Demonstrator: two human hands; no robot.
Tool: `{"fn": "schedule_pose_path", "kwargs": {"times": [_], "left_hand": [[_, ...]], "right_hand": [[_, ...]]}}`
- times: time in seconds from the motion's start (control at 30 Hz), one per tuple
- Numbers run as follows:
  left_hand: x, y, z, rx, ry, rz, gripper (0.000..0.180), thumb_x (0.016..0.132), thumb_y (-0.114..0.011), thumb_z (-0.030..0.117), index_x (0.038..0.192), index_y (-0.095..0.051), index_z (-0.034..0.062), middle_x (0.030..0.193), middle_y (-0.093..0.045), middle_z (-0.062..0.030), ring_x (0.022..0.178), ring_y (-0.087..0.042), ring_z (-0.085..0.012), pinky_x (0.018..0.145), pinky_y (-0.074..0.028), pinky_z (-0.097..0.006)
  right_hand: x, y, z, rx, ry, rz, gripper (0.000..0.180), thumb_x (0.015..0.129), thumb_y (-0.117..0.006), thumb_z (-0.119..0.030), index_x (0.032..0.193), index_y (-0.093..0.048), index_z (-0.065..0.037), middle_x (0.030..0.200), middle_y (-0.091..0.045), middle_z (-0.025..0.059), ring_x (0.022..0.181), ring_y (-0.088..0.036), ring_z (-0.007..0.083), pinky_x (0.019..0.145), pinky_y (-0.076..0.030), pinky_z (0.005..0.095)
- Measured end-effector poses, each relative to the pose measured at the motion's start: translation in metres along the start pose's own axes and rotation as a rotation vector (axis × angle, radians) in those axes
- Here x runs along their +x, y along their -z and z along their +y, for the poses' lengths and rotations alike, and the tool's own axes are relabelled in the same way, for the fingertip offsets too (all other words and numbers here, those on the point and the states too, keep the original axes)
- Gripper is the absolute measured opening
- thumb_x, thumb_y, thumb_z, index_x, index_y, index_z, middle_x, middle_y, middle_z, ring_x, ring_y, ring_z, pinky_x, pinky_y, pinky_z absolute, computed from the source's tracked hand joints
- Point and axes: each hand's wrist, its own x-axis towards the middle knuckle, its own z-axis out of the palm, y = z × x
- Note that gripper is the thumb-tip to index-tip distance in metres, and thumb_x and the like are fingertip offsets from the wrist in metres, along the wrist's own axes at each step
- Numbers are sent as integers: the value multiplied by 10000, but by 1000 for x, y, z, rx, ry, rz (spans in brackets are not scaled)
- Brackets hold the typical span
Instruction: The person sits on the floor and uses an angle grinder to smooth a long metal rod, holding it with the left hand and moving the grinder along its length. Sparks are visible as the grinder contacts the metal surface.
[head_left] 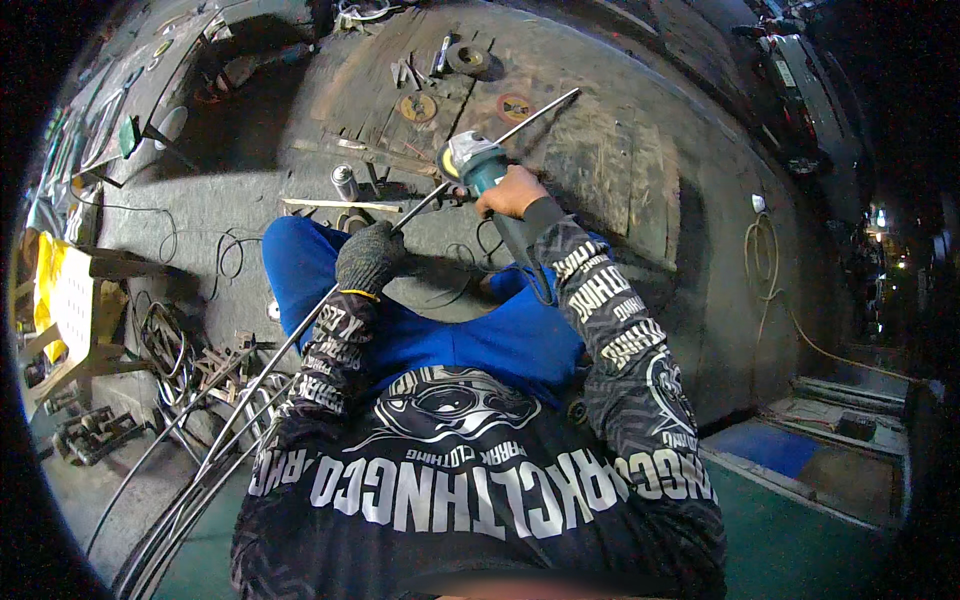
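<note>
My left hand, in a dark grey knit glove, is closed around a long thin metal rod. The rod runs from the lower left, through the glove and up to the grinder. A similar length shows beyond the grinder toward the upper right, seemingly the same rod. My bare right hand wraps around the teal body of an angle grinder with a silver-grey head. Its yellowish disc sits at or just above the rod; whether they touch is hard to tell. A dark cord hangs beside my right forearm.
A spray can stands beyond my left knee, near a wooden strip. Loose discs lie farther off on the stained boards. Several long rods and scrap metal lie at left, by a wooden stand. A hose is coiled at right.
</note>
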Motion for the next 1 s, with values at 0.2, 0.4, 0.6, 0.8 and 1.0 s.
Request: {"fn": "schedule_pose_path", "kwargs": {"times": [0.2, 0.4, 0.6, 0.8, 1.0], "left_hand": [[1, 7, 7, -12, 48, -48, 329, 918, -560, 347, 957, -709, 57, 904, -708, -245, 899, -690, -426, 808, -542, -530], [8, 3, -1, -9, 36, -43, 332, 908, -565, 343, 961, -715, 51, 915, -705, -253, 913, -685, -428, 817, -539, -532], [19, -9, -8, -27, 48, -90, 341, 906, -566, 352, 962, -712, 50, 959, -697, -262, 927, -680, -432, 814, -539, -531], [16, -11, -12, 5, -22, -74, 349, 921, -555, 370, 977, -694, 55, 962, -697, -249, 928, -676, -436, 808, -537, -529], [1, 5, 4, -28, 62, -92, 327, 920, -572, 351, 1011, -699, 64, 955, -710, -231, 937, -679, -427, 815, -537, -529]], "right_hand": [[-14, -12, -12, 41, 6, -6, 809, 496, -904, -336, 1147, -665, 80, 1177, -682, 279, 1106, -679, 375, 923, -563, 409], [-27, -13, -22, 19, 4, -62, 801, 493, -901, -328, 1139, -661, 81, 1176, -680, 275, 1089, -681, 372, 919, -560, 409], [-28, -1, -18, 8, 6, -90, 852, 517, -897, -360, 1189, -623, 86, 1202, -665, 271, 1116, -658, 384, 939, -536, 408], [-9, 8, 3, 37, -49, -67, 857, 515, -890, -373, 1171, -623, 108, 1152, -682, 263, 1090, -670, 371, 928, -537, 402], [25, 26, 31, -1, -71, 43, 748, 499, -884, -385, 1031, -697, 107, 1078, -715, 258, 993, -711, 360, 851, -572, 409]]}}
